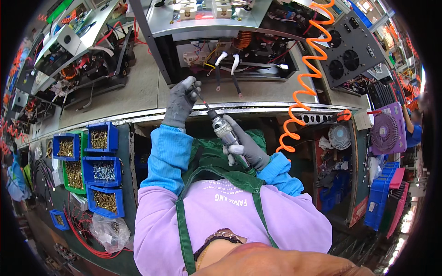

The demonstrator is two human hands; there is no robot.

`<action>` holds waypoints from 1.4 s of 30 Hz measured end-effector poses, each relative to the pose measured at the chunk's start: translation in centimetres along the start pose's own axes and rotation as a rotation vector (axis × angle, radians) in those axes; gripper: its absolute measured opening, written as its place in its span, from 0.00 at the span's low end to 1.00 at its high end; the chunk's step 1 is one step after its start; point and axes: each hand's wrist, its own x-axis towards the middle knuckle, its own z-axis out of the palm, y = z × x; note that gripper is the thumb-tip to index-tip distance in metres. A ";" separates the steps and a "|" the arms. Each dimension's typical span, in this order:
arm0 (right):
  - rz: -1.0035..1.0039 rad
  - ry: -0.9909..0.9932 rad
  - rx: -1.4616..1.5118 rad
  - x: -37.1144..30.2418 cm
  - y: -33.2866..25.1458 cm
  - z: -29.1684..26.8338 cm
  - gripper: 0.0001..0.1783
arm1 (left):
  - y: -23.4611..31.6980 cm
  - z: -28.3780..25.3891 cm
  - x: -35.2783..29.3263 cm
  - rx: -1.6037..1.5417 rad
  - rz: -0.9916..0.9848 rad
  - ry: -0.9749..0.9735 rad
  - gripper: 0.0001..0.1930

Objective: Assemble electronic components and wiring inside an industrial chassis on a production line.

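Note:
My right hand (251, 146), in a grey glove, is wrapped round a power screwdriver (224, 130) with a metal body. Its long thin bit points up and to the left. Close to the bit's tip is my left hand (180, 100), also gloved, with its fingers pinched together; whatever they hold is too small to make out. Just beyond both hands stands an open metal chassis (271, 73) with wiring and a copper coil (242, 39) inside. Two black cables with white sleeves (236, 62) hang over its front edge, their bare lugs toward me.
Blue bins (102, 171) and a green bin (73, 175) of screws stand at my left, near a clear plastic bag (110, 232). An orange coiled hose (301, 87) hangs right of the chassis. Further right are a purple fan (386, 131) and another person's arm (408, 120).

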 end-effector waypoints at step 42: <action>-0.130 0.007 0.147 -2.8 -2.7 -1.0 0.66 | 2.4 2.4 3.3 0.429 0.276 0.145 0.12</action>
